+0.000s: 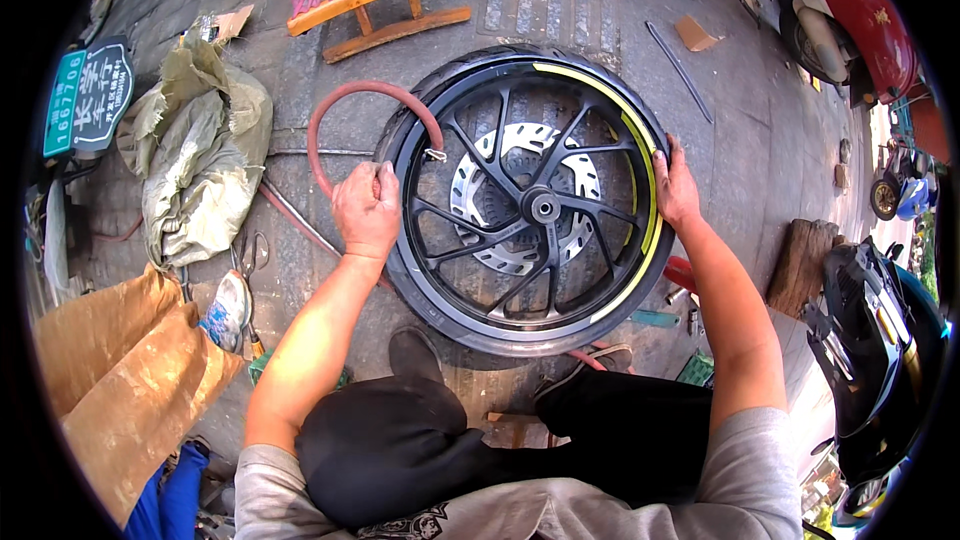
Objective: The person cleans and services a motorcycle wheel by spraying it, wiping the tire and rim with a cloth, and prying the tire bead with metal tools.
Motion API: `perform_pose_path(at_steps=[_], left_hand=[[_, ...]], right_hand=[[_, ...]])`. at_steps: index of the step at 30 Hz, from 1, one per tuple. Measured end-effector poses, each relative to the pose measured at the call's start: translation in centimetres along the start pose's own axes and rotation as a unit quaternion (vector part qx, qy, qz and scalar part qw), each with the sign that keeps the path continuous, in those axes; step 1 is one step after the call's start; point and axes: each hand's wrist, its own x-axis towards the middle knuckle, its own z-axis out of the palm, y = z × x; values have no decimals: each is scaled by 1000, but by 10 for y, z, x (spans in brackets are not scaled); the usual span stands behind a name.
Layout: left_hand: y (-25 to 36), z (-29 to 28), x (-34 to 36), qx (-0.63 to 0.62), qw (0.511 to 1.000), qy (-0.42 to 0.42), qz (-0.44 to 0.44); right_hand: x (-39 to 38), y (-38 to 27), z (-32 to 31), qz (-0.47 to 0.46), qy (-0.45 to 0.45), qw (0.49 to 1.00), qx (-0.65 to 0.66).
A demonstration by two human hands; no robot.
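A black motorcycle wheel (513, 315) with a tyre, curved spokes and a yellow-green rim stripe lies on the ground before me. A slotted silver brake disc (467, 183) surrounds its hub. My left hand (367, 210) is closed in a fist at the wheel's left edge. A red rubber hose (352, 90) runs into it, loops up and over the tyre, and ends in a metal clip (435, 155) above the spokes. The fist hides the gripped part. My right hand (677, 183) grasps the wheel's right edge, fingers over the tyre and thumb toward the rim.
A wooden stool (385, 5) with purple webbing lies beyond the wheel. A crumpled sack (205, 160) and another person's tan trousers (145, 360) are at left. A thin rod (680, 72), a wood block (802, 265) and parked scooters (870, 25) stand or lie at right.
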Motion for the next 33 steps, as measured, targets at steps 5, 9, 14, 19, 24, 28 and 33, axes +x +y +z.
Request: perform_pose_path(at_steps=[5, 9, 14, 19, 24, 28, 33], left_hand=[[-3, 5, -2, -13, 998, 37, 40], [-7, 3, -4, 19, 999, 13, 41], [-5, 5, -5, 22, 999, 16, 40], [-4, 5, -5, 22, 1000, 6, 6], [-3, 8, -4, 25, 1000, 1, 11], [-7, 10, -7, 32, 999, 17, 6], [-7, 7, -7, 61, 998, 3, 26]], right_hand=[[-4, -2, 2, 8, 15, 1000, -3], [-8, -6, 2, 18, 24, 999, -16], [-9, -12, -2, 26, 29, 999, -19], [-4, -1, 0, 11, 37, 999, 19], [-4, 4, -3, 21, 36, 996, 80], [-2, 3, -3, 40, 23, 995, 85], [0, 13, 4, 21, 34, 994, 104]])
